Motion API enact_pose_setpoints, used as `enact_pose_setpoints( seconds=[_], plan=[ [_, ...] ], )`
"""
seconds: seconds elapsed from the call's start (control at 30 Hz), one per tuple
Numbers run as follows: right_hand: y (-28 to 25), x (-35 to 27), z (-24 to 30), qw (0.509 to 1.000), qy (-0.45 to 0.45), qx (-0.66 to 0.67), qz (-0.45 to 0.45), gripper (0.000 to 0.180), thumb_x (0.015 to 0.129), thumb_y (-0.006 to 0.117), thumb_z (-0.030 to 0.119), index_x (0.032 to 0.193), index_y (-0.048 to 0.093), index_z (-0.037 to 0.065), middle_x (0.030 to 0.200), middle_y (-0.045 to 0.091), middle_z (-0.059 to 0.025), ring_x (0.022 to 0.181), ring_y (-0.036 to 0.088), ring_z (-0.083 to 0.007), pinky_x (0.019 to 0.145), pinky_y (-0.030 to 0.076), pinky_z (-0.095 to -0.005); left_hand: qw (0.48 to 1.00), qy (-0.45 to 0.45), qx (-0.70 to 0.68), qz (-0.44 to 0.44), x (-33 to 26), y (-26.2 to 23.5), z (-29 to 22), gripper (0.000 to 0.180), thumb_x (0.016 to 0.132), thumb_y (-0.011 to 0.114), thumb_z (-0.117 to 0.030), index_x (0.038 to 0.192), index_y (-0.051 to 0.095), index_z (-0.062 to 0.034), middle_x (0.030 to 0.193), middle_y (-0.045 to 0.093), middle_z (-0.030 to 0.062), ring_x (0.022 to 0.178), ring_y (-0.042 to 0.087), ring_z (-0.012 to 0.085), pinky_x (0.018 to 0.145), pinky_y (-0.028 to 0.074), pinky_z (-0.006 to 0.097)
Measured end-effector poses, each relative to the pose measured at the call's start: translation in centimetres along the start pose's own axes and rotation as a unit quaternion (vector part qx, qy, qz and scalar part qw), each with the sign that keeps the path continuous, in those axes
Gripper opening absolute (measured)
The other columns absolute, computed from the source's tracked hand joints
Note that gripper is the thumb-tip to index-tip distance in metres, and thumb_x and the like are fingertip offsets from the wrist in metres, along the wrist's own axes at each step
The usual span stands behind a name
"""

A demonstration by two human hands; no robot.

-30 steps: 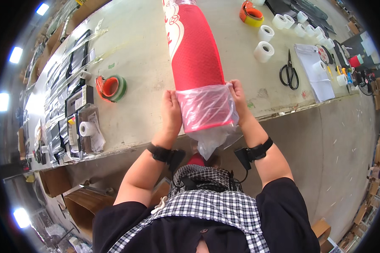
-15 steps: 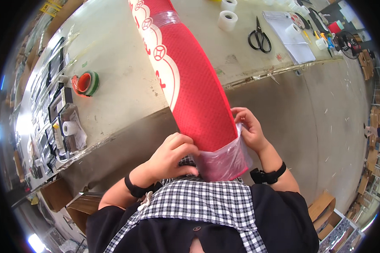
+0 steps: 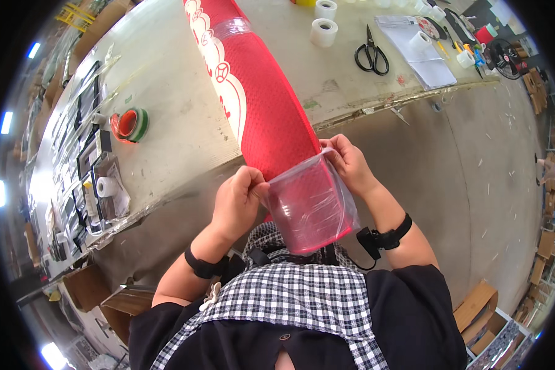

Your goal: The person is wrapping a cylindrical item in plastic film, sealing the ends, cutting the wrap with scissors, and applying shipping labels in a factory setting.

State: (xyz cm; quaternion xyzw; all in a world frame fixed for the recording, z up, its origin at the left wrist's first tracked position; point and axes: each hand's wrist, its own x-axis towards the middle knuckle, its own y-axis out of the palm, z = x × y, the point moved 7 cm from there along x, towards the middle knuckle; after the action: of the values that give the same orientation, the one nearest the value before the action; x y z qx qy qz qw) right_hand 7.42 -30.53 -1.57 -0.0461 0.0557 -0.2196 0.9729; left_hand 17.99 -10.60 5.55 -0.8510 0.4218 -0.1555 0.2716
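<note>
A rolled red mat [image 3: 271,105] with a cream patterned border lies across the table edge, its near end toward my body. Clear plastic tape bands it farther up. Over the near end sits a clear plastic bag [image 3: 308,206], its mouth partway along the roll. My left hand [image 3: 239,196] pinches the bag's rim at the left side of the roll. On the right side, my right hand [image 3: 345,161] grips the opposite part of the rim, fingers closed on the film.
The table [image 3: 172,80] holds an orange and green tape roll [image 3: 129,125] at left. Black scissors [image 3: 372,55], white tape rolls [image 3: 324,32] and stacked white sheets [image 3: 416,52] lie at the far right. Cardboard [image 3: 476,308] stands at lower right.
The bag's rim has been drawn farther up the red roll. Both hands have moved away from my body with it, and my left hand has closed on the rim.
</note>
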Motion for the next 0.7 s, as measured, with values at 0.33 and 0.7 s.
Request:
enact_pose_setpoints(
  seconds=[0.33, 0.7],
  plan=[
    [-0.3, 0.4, -5.2, 0.986, 0.031, 0.139, 0.091, 0.009, 0.092, 0.060, 0.012, 0.092, 0.060, 0.003, 0.098, 0.062, -0.0010, 0.088, 0.056, -0.0090, 0.083, 0.046, -0.0244, 0.969, 0.191, 0.057, 0.148, 0.7, 2.0, 5.2, 0.022, 0.073, 0.067, -0.003, 0.095, 0.066, -0.0050, 0.101, 0.063, 0.0119, 0.092, 0.060, 0.0332, 0.079, 0.049, 0.042],
    [0.0, 9.7, -1.7, 0.988, -0.037, -0.133, -0.073, 0.013, 0.085, 0.062, 0.010, 0.095, 0.061, 0.001, 0.086, 0.066, -0.0178, 0.079, 0.064, -0.0314, 0.071, 0.050, -0.0355, 0.996, -0.015, 0.008, -0.087, 5.3, -2.2, 8.5, 0.011, 0.078, 0.060, 0.003, 0.088, 0.061, 0.0003, 0.098, 0.064, 0.0140, 0.087, 0.062, 0.0320, 0.072, 0.052, 0.036]
  ],
)
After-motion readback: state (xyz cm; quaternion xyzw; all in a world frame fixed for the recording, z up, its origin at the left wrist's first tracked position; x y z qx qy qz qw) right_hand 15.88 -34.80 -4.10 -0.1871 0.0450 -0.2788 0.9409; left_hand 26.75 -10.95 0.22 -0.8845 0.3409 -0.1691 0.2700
